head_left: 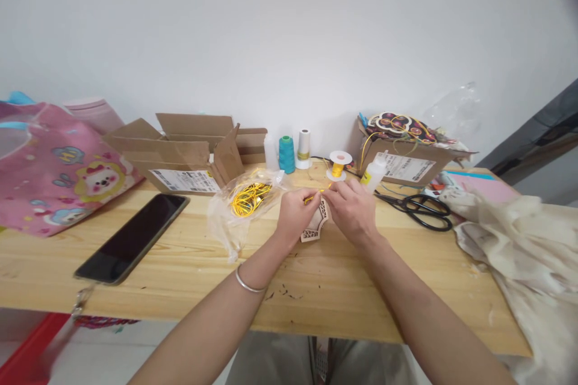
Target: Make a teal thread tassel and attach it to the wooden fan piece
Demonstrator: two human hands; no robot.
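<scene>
Near the middle of the table, my left hand [295, 213] and my right hand [352, 210] meet with fingers pinched together. A short stretch of yellow cord [310, 198] shows at the fingertips of both hands. Below the fingers is a pale openwork wooden piece [311, 234] with cut-out patterns; its upper part is partly covered by my hands. Just behind my right hand stands a white spool of yellow thread [338, 168]. A small white bottle with a yellow label [374, 171] is beside my right knuckles.
Left of my hands lies a plastic bag of yellow cord [248, 200]. A phone [133, 239], a pink bag [67, 174] and an open cardboard box [180, 159] are farther left. Behind stand a teal thread cone [286, 155] and a white spool [304, 147]. Black scissors [424, 212] and beige cloth [519, 240] lie right.
</scene>
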